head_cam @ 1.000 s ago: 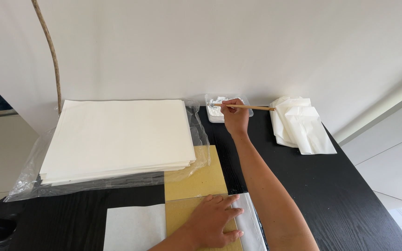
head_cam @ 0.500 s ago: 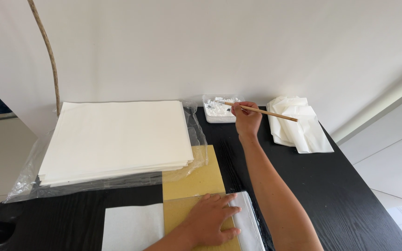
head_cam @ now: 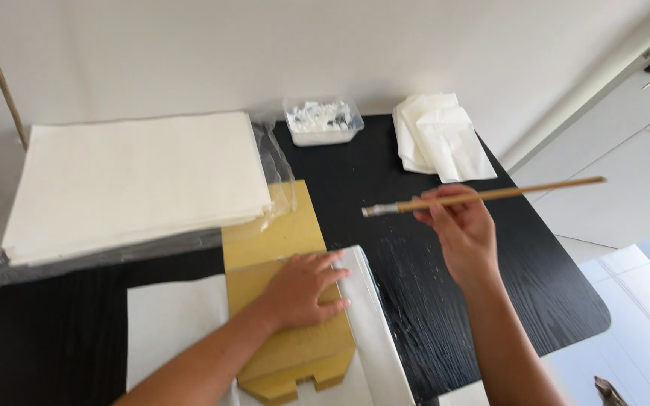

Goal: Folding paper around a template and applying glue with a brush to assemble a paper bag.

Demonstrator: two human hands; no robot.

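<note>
Your right hand pinches the brush above the table — drips could spot it. Your left hand, fingers spread, presses the cardboard template near you — easing off could shift it.

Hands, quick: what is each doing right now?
Left hand: open, pressed flat on the yellow board.
Right hand: fingers closed on the wooden brush, above the black table.
</note>
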